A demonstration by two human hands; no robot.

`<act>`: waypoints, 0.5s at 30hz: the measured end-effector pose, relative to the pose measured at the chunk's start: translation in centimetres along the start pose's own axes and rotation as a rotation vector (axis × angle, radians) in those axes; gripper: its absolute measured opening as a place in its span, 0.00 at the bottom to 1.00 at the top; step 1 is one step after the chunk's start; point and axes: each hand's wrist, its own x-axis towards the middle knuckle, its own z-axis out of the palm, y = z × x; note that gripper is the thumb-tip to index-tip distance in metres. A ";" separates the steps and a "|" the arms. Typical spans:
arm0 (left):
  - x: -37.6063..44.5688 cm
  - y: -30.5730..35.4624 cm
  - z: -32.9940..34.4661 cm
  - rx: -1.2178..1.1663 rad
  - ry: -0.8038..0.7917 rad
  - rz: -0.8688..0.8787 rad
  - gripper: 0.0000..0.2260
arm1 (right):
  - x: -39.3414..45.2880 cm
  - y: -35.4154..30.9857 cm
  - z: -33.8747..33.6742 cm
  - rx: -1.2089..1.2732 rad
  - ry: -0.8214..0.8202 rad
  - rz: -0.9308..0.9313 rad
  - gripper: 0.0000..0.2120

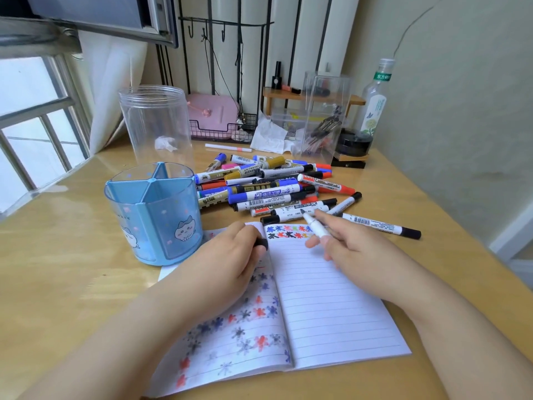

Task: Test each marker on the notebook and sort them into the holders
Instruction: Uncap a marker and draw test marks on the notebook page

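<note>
Wooden desk point(375, 180) by window point(31, 111), open notebook point(331, 298), marker pile point(274, 183)

wooden desk point(72, 255), open notebook point(331, 298), marker pile point(274, 189) (mixed colours), blue holder point(155, 215), clear jar point(157, 125)

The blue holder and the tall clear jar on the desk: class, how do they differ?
The blue holder is short, tinted, split into compartments and printed with cartoon animals; the clear jar is taller, colourless, undivided and plain. The jar holds a crumpled scrap; the holder shows no markers. Both stand upright, open-topped.
</note>
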 end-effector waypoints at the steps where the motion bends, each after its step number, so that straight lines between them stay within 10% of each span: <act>1: 0.0 0.1 0.1 0.003 0.002 0.012 0.16 | 0.1 0.0 0.2 0.068 0.013 0.005 0.20; 10: -0.2 0.6 0.8 0.011 -0.037 0.112 0.14 | 0.6 -1.0 1.6 0.924 0.044 0.081 0.14; 15: -0.3 0.5 1.0 -0.005 -0.085 0.091 0.20 | 1.9 -1.1 2.4 0.711 0.142 0.104 0.05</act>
